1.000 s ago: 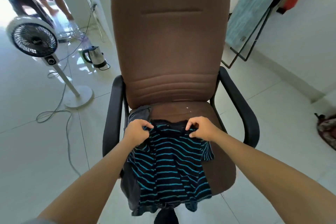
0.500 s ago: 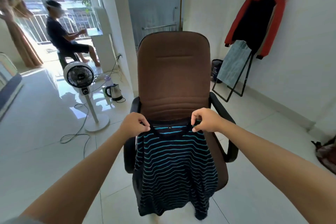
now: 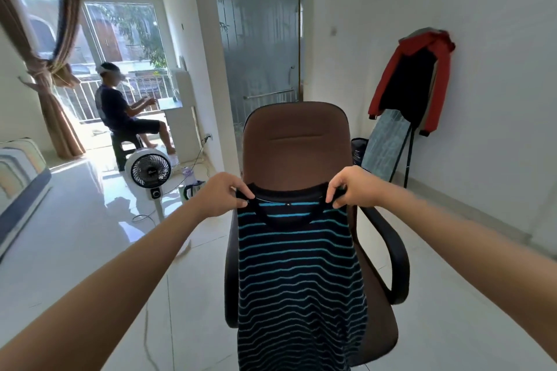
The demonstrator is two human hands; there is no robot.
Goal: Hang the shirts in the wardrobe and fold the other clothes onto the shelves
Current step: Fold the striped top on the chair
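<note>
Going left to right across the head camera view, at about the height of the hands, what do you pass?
Fan → kettle → left hand → striped shirt → right hand → red jacket.

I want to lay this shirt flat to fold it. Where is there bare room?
Both hands, left and right, hold the striped shirt up. Bare tile lies between the chair and the right wall. Left of the chair, the fan, kettle and cords crowd the floor.

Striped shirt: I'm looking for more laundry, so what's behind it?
Behind the striped shirt, held up by the left hand and right hand, stands the brown chair. Its seat is mostly covered.
</note>
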